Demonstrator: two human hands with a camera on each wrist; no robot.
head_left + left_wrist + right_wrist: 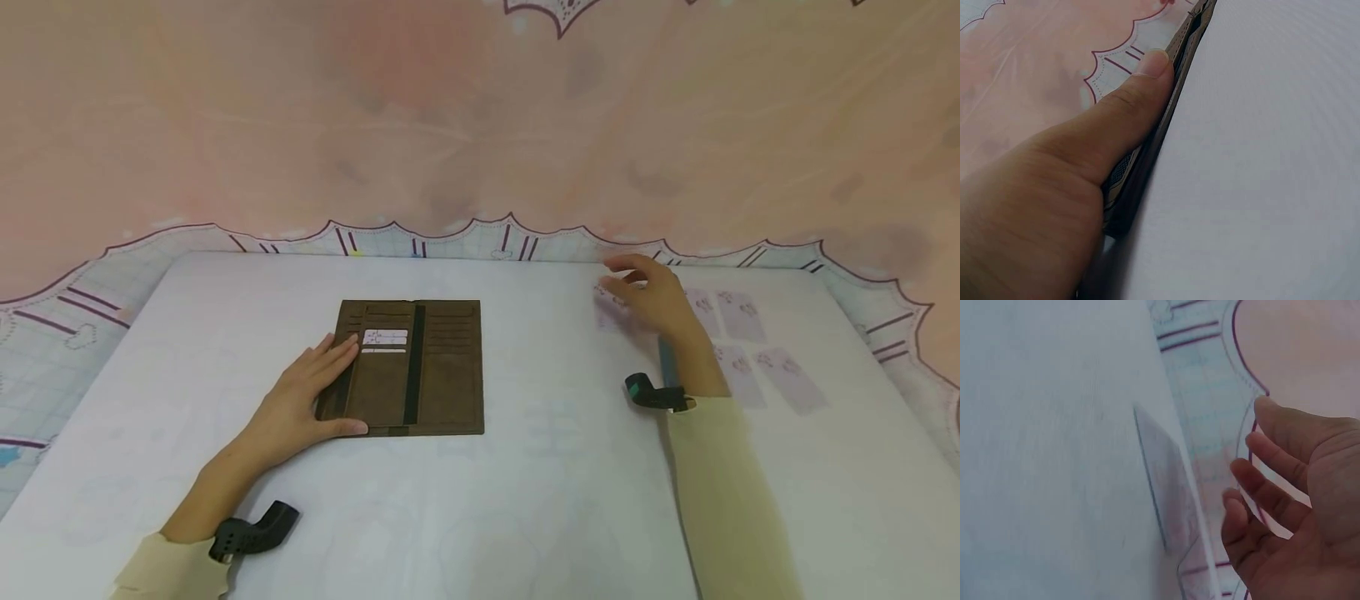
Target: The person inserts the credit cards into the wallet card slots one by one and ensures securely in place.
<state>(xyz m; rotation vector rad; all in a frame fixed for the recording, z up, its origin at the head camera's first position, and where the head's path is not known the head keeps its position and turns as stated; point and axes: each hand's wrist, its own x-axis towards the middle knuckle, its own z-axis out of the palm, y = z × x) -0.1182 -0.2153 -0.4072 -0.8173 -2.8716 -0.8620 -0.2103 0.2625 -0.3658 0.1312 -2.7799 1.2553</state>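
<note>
We are working at a white tabletop [525, 500] that fills the space in front of both hands, and the biggest thing on it is the open brown wallet [442, 375], lying flat with its spine running away from us and its card slots facing up. Our left hand [300, 408] rests flat on the wallet's near-left panel, fingers straight and the thumb laid along the near edge; in the left wrist view the thumb [1129, 119] presses against the wallet's side, so that hand is already on it and holds it down. Two pale cards [386, 337] sit in the slots just beyond the left fingertips. Well to the right of the wallet, our right hand [652, 296] hovers with loosely bent, spread fingers, gripping nothing. It hangs over the nearest of a group of pale lilac cards [738, 317] laid out flat in rows, mostly to its right and nearer side. In the right wrist view one such card [1163, 481] lies just off the fingertips [1241, 472], its long axis running away from the palm.
</note>
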